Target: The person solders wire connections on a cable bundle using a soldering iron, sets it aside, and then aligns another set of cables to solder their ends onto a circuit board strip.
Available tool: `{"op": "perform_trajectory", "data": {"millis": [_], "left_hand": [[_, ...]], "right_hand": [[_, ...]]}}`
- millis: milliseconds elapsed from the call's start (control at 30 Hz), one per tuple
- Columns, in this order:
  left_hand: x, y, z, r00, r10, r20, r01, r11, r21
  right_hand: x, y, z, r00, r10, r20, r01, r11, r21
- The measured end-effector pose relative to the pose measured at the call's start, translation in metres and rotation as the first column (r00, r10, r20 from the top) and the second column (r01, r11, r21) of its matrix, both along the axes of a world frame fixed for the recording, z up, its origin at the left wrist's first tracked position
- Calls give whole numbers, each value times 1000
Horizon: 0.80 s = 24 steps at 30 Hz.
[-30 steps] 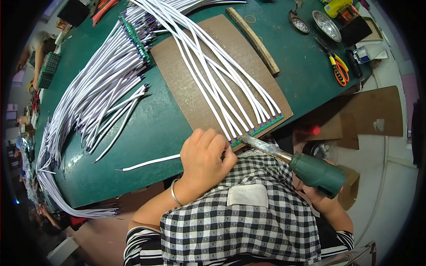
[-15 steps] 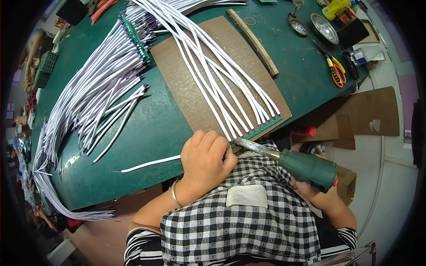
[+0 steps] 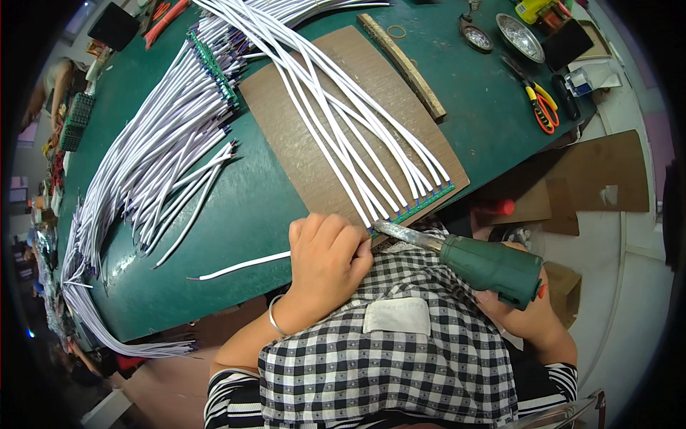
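My left hand (image 3: 325,254) rests knuckles-up at the near edge of a brown board (image 3: 300,154), fingers curled over a single white cable (image 3: 239,266) that trails off to the left. My right hand (image 3: 518,314) grips the green handle of a soldering iron (image 3: 486,264). Its metal tip points left at the end of a green circuit strip (image 3: 418,206) on the board's near edge. Several white cables (image 3: 343,121) lie fanned across the board with their ends lined up on that strip.
A big heap of white cables (image 3: 157,150) covers the green table's left side. A wooden stick (image 3: 404,66), metal dishes (image 3: 520,37) and orange-handled cutters (image 3: 541,106) sit at the far right. Cardboard sheets (image 3: 593,175) lie on the floor to the right.
The soldering iron has shifted slightly left, its tip now closer to my left hand at the strip's end. My left hand stays in place.
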State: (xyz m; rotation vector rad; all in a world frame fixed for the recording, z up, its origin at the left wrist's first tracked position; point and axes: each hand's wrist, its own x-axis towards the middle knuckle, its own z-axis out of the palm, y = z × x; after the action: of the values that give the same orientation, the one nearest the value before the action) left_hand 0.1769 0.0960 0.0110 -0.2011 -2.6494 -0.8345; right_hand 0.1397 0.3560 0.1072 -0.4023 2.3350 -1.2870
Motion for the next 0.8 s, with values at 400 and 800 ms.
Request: {"op": "perform_trajectory", "data": {"millis": [400, 800], "left_hand": [[3, -41, 15, 977, -211, 26, 211, 978, 12], [-31, -171, -2, 945, 328, -22, -320, 902, -291]], "right_hand": [[20, 17, -59, 948, -260, 182, 318, 790, -524], [18, 32, -92, 956, -236, 172, 292, 794, -533]]}}
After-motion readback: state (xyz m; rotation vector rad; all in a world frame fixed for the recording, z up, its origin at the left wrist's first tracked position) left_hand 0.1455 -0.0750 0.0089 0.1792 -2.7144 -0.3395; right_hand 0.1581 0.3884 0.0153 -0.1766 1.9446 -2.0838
